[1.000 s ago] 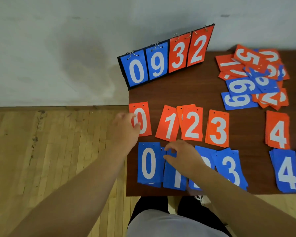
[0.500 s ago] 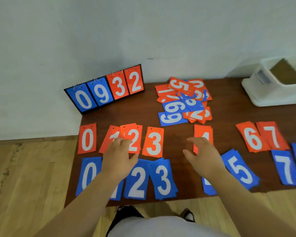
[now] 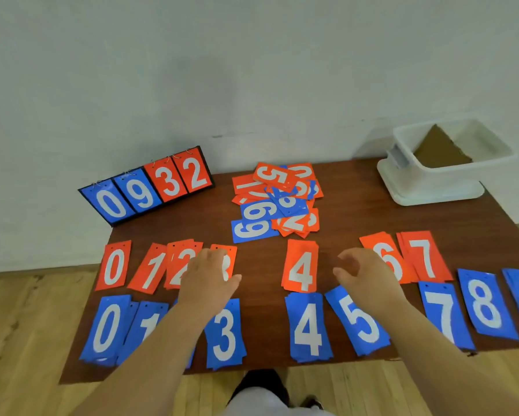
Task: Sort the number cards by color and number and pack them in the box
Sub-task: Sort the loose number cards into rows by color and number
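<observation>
Two rows of number cards lie on the brown table (image 3: 261, 265). The back row is red: 0 (image 3: 114, 265), 1 (image 3: 153, 270), 2, 3, 4 (image 3: 301, 265), 6, 7 (image 3: 426, 256). The front row is blue: 0 (image 3: 106, 328), 1, 3 (image 3: 225, 334), 4 (image 3: 309, 328), 5 (image 3: 360, 322), 7, 8 (image 3: 486, 304). An unsorted pile (image 3: 277, 199) of red and blue cards lies behind them. My left hand (image 3: 207, 277) hovers open over the red 2 and 3. Over the gap between red 4 and red 6 my right hand (image 3: 363, 274) is open and holds nothing.
A scoreboard stand (image 3: 150, 186) showing 0 9 3 2 leans at the table's back left corner. A white plastic box (image 3: 444, 169) with brown cardboard inside sits at the back right. Wooden floor lies left and in front of the table.
The view has swung right, bringing the higher-numbered cards and the white box into sight. Both hands have moved right along the rows and hold nothing.
</observation>
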Demonstrator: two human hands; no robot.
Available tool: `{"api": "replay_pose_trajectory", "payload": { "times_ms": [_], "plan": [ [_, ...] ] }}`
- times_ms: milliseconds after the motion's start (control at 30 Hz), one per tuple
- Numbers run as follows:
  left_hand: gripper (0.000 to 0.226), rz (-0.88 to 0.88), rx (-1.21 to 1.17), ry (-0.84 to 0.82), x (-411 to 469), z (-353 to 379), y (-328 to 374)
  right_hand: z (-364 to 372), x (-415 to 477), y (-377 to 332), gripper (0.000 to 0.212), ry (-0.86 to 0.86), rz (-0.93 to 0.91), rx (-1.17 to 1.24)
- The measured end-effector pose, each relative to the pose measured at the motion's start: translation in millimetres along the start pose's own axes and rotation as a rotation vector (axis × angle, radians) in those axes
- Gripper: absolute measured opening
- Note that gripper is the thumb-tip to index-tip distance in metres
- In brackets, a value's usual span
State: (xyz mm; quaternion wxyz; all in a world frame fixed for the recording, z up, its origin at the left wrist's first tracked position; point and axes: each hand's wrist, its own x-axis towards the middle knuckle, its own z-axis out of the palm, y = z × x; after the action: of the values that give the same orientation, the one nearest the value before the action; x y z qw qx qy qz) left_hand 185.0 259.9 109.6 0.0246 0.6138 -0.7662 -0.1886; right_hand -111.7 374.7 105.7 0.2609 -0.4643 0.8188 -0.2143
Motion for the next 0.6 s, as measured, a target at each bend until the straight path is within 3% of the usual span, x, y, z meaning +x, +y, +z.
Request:
{"api": "replay_pose_trajectory", "payload": {
  "times_ms": [400,600],
  "plan": [
    [0.080,-0.058,0.027,-0.174,120.3,17.2,4.7,15.6,118.0,-9.7,0.041,-0.152,0.145,-0.095],
    [0.089,-0.038,0.057,-0.257,185.0,44.6,-7.5,50.1,209.6,-38.3,0.041,-0.159,0.132,-0.116]
  ]
}}
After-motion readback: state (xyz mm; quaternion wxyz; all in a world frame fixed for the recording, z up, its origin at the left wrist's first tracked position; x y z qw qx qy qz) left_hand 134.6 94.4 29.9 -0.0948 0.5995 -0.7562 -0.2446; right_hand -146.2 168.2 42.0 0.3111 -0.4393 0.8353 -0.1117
